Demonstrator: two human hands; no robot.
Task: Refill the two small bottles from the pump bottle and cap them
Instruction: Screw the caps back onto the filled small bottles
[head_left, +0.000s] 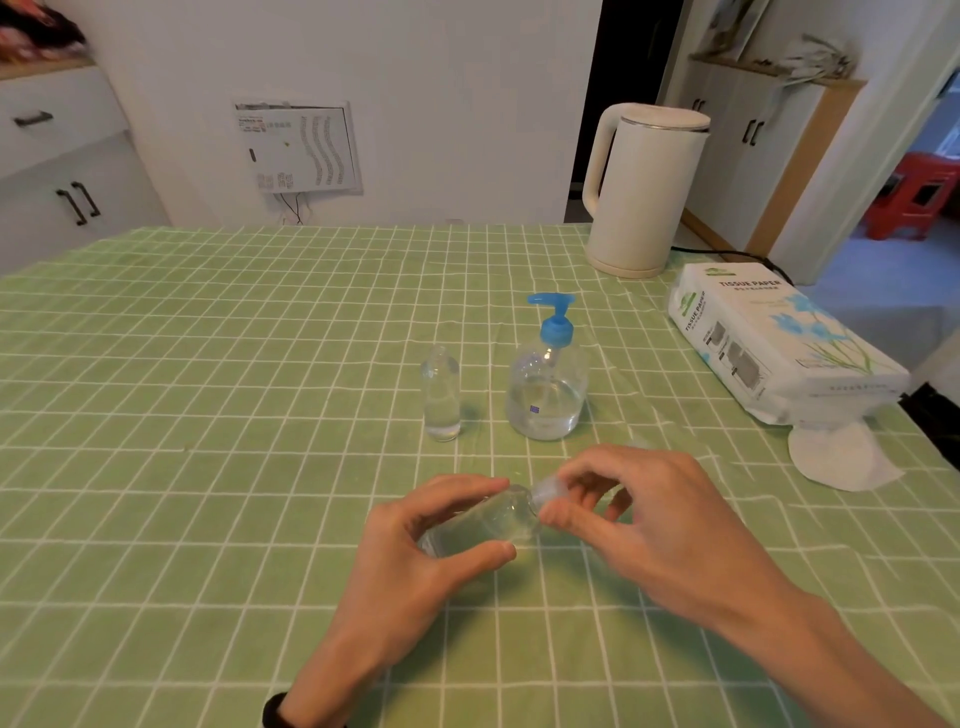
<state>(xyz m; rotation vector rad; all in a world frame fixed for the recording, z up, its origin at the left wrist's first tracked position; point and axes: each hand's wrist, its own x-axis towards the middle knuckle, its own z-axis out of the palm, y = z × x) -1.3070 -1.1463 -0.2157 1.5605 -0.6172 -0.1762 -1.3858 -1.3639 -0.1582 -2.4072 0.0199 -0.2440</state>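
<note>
Above the tabletop (208, 467), the left grip (415, 545) clamps the tilted small bottle (493, 519) while the right grip (649, 519) pinches its cap (545, 491) at the neck. Cross-threading on that slant could leak liquid.

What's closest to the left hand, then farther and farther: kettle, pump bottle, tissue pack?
1. The pump bottle, just ahead of the left hand.
2. The tissue pack, at the right edge.
3. The kettle, far back right.
</note>
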